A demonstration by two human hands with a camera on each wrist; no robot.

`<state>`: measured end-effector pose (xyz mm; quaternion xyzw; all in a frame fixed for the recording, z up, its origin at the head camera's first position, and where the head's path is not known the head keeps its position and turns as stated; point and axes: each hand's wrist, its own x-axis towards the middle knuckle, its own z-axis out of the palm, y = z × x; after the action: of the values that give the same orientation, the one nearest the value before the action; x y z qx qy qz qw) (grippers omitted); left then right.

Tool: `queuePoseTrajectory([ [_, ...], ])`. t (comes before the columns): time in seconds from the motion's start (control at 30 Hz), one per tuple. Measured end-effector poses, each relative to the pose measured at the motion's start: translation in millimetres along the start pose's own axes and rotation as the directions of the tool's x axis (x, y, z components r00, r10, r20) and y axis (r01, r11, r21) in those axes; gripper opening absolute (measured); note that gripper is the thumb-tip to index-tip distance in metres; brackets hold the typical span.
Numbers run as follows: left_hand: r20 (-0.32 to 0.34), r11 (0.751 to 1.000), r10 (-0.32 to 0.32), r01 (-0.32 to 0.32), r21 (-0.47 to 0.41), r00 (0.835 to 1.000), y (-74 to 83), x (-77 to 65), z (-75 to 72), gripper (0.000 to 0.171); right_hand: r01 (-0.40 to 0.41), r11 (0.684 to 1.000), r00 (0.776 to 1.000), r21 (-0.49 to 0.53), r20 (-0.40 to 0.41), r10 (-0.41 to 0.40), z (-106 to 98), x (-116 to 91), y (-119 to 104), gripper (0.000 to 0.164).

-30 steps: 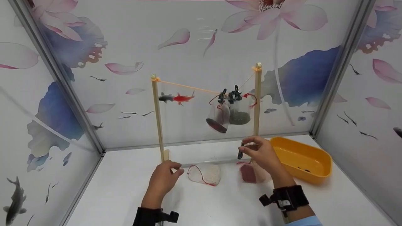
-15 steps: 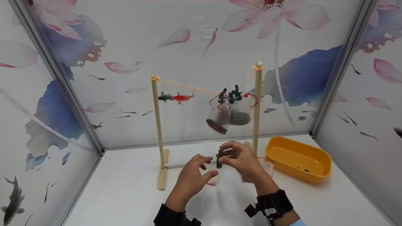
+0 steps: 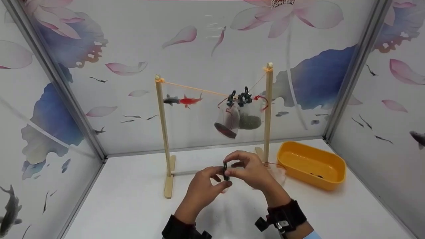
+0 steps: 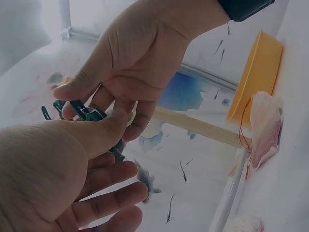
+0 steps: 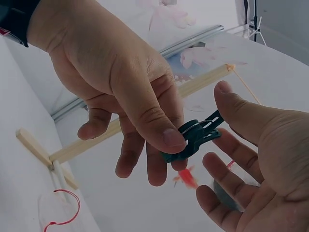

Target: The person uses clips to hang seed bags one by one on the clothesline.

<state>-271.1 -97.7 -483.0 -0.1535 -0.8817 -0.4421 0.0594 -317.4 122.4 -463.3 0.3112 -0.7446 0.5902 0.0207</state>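
At the lower centre of the head view, the person's two hands meet on one dark green spring clip (image 5: 195, 137). The left hand (image 3: 202, 191) pinches its body, thumb across the coil, other fingers hanging loosely spread. The right hand (image 3: 253, 174) takes the handle end between thumb and forefinger, its remaining fingers half open. The clip's long axis stands nearly upright, handles up in the right hand, jaw end down toward the left; neither hand is nearer, since both touch it. Whether the jaws are parted I can't tell. Behind the hands, a whitish bag (image 4: 244, 224) lies mostly hidden on the white table (image 3: 126, 199); a pinkish bag (image 4: 265, 128) with a red cord lies just beside the yellow tray (image 3: 298, 164), at centre right, on the right hand's side. Farther back, two filled sheer bags (image 3: 250, 122) hang from dark clips (image 3: 245, 97) on an orange string (image 3: 192, 87) between wooden posts (image 3: 162, 126).
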Motion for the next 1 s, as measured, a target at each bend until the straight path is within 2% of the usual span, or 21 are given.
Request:
queuePoseTrajectory([
  [0.17,-0.02,0.999,0.032,-0.033,-0.04,0.999,1.8,-1.5,-3.9,0.039,0.013,0.997,0.999,-0.072,0.037,-0.01,0.3,-0.4,-1.2,0.026],
  [0.37,-0.079,0.998,0.04,-0.044,-0.051,0.996,1.0,-2.7,-7.2,0.037,0.029,0.998,0.995,-0.05,0.096,-0.024,-1.8,-1.2,-0.3,0.029],
  [0.53,-0.158,0.987,0.022,-0.047,-0.153,0.987,-0.5,-3.2,-9.6,0.038,-0.013,1.0,0.988,-0.013,0.157,0.015,-4.6,-2.0,2.1,0.033],
  [0.63,-0.173,0.975,-0.001,-0.038,-0.22,0.985,0.2,-3.7,-10.7,0.037,-0.044,0.998,0.982,-0.053,0.18,0.052,-4.4,-3.1,1.2,0.032],
  [0.73,-0.162,0.959,-0.028,-0.019,-0.282,0.986,2.0,-4.2,-10.8,0.036,-0.014,0.989,0.986,-0.149,0.162,0.038,-0.7,-5.2,-2.2,0.029],
  [0.83,-0.148,0.945,-0.033,-0.017,-0.325,0.988,4.2,-4.7,-10.8,0.034,0.034,0.97,0.995,-0.242,0.097,-0.011,4.4,-6.3,-4.7,0.021],
  [0.93,-0.143,0.931,-0.025,-0.029,-0.363,0.989,6.3,-5.4,-12.2,0.032,0.076,0.956,0.997,-0.282,0.044,-0.066,7.2,-5.9,-4.3,0.011],
  [1.0,-0.151,0.922,-0.025,-0.035,-0.386,0.988,7.5,-6.0,-14.2,0.033,0.104,0.95,0.995,-0.296,0.028,-0.1,6.5,-5.9,-3.5,0.012],
])
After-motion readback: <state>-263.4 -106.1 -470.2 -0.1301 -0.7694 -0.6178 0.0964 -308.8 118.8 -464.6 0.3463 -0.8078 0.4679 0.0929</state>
